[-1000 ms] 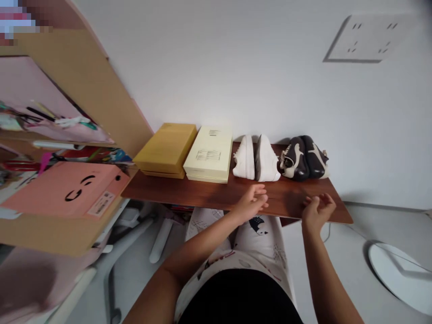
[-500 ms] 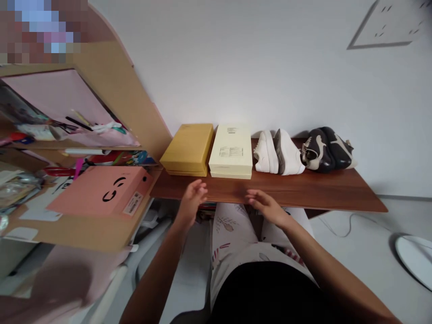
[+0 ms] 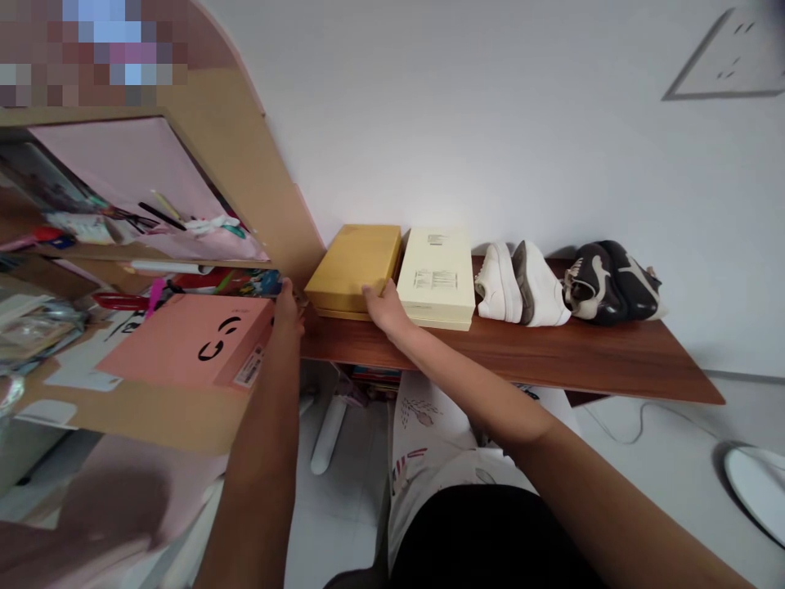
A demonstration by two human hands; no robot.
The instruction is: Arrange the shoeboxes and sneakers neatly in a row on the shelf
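Note:
A yellow shoebox (image 3: 359, 260) lies lidded on a brown wooden shelf board (image 3: 521, 356). My right hand (image 3: 386, 309) grips its front right corner, thumb on the front face and fingers in the gap beside the cream box (image 3: 437, 274). My left hand (image 3: 288, 312) is at the yellow box's front left corner, fingers apart and pointing up; whether it touches the box I cannot tell. Just left of that hand, a pink shoebox (image 3: 177, 339) rests on a desk, its right end partly covered by my forearm.
White sneakers (image 3: 540, 290) and black shoes (image 3: 613, 282) stand on the board's right half. The desk's upright side panel (image 3: 257, 155) rises close to my left hand. A cable (image 3: 638, 421) and a white round object (image 3: 757, 474) lie on the floor at right.
Both hands have moved forward and left. My right hand crossed over to the yellow box's right corner and took hold there; my left went to its left side. The view shifted slightly.

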